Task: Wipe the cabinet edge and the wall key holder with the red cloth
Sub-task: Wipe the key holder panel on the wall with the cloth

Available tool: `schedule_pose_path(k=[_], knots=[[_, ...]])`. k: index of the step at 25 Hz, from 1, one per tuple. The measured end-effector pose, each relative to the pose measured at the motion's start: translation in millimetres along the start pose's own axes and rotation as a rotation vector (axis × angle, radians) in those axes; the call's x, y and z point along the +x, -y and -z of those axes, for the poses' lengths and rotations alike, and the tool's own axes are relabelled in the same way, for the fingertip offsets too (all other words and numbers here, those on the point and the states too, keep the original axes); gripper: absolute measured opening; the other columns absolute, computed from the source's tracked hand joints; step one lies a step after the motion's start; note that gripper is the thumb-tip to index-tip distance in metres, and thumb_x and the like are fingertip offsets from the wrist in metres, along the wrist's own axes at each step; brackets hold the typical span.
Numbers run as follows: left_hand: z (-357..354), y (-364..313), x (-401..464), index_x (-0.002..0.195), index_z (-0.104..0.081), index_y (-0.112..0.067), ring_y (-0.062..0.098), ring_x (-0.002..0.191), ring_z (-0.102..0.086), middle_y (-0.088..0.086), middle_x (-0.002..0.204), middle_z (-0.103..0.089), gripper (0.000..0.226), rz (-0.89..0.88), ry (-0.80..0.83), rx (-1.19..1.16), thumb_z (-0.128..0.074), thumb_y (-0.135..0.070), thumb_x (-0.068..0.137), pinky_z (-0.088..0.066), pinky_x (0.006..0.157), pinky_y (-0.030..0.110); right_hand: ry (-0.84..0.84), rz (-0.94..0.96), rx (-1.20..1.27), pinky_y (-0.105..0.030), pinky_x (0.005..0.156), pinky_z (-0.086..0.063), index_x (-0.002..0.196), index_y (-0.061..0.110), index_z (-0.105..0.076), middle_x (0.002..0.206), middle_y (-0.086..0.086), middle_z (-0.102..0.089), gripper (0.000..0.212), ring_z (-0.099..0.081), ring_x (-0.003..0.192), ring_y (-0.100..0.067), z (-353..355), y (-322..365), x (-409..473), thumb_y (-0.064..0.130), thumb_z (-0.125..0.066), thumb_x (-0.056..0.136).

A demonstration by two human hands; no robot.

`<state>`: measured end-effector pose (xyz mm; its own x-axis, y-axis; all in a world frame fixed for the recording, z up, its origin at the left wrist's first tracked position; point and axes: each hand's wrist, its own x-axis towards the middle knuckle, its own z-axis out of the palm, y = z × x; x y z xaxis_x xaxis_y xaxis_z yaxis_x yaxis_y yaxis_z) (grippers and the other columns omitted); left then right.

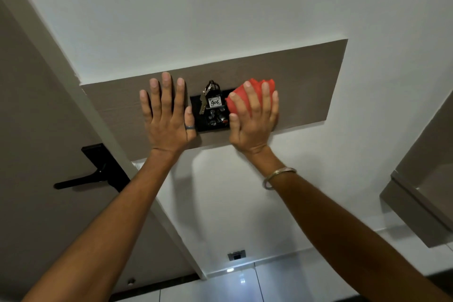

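Observation:
A grey-brown wall panel (301, 81) carries a black key holder (210, 120) at its middle, with keys and a tag marked 406 (214, 102) hanging in it. My right hand (253, 115) presses the bunched red cloth (257, 87) flat against the panel just right of the key holder. My left hand (166, 113) lies flat on the panel just left of the holder, fingers spread, holding nothing. The cabinet edge (414, 201) shows at the far right, apart from both hands.
A grey-brown door (36, 130) with a black lever handle (93, 176) stands at the left beside a white frame. A small wall socket (236, 255) sits low on the white wall, above the tiled floor (245, 284).

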<state>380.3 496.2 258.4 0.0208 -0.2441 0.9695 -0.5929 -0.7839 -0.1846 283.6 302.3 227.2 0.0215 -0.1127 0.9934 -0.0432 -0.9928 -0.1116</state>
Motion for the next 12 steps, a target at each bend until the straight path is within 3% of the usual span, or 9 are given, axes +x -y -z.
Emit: schedule_pose_path(k=[1, 4, 5, 8, 12], knots=[[1.3, 0.4, -0.7, 0.167, -0.022, -0.014, 0.029, 0.163, -0.003, 0.015, 0.170, -0.024, 0.064, -0.004, 0.010, 0.007, -0.036, -0.034, 0.107, -0.005, 0.133, 0.050, 0.004, -0.024, 0.012, -0.058, 0.130, -0.027, 0.147, 0.029, -0.057, 0.156, -0.006, -0.053, 0.045, -0.039, 0.152, -0.039, 0.8, 8.2, -8.3, 0.042, -0.037, 0.109], [2.0, 2.2, 0.2, 0.167, -0.021, -0.014, 0.029, 0.163, -0.001, 0.017, 0.170, -0.025, 0.064, -0.034, 0.028, 0.003, -0.035, -0.034, 0.108, -0.004, 0.133, 0.050, 0.061, 0.308, 0.022, -0.060, 0.123, -0.037, 0.145, 0.028, -0.060, 0.155, -0.007, -0.054, 0.047, -0.045, 0.147, -0.040, 8.6, -33.1, 8.6, 0.043, -0.035, 0.108], [1.9, 3.1, 0.2, 0.167, -0.020, -0.014, 0.030, 0.163, -0.001, 0.018, 0.169, -0.027, 0.064, -0.030, 0.027, 0.002, -0.035, -0.034, 0.108, -0.004, 0.133, 0.050, 0.049, 0.300, 0.002, -0.060, 0.124, -0.035, 0.145, 0.028, -0.060, 0.155, -0.007, -0.054, 0.046, -0.045, 0.148, -0.041, 10.1, -36.7, 13.3, 0.042, -0.036, 0.108], [3.2, 2.6, 0.8, 0.167, -0.019, -0.014, 0.029, 0.163, -0.001, 0.019, 0.168, -0.028, 0.064, -0.017, 0.045, 0.009, -0.036, -0.033, 0.108, -0.004, 0.134, 0.050, 0.046, -0.029, -0.001, -0.057, 0.132, -0.025, 0.145, 0.027, -0.059, 0.156, -0.008, -0.056, 0.045, -0.040, 0.152, -0.041, 7.2, 5.3, 1.7, 0.042, -0.036, 0.109], [5.3, 2.2, 0.2, 0.167, -0.016, -0.016, 0.027, 0.163, 0.003, 0.014, 0.171, -0.021, 0.065, -0.036, 0.042, -0.027, -0.036, -0.033, 0.108, -0.002, 0.134, 0.049, 0.065, 0.130, 0.053, -0.063, 0.119, -0.040, 0.140, 0.024, -0.060, 0.145, -0.012, -0.066, 0.040, -0.045, 0.145, -0.040, 17.8, -9.3, 8.2, 0.040, -0.038, 0.111]])
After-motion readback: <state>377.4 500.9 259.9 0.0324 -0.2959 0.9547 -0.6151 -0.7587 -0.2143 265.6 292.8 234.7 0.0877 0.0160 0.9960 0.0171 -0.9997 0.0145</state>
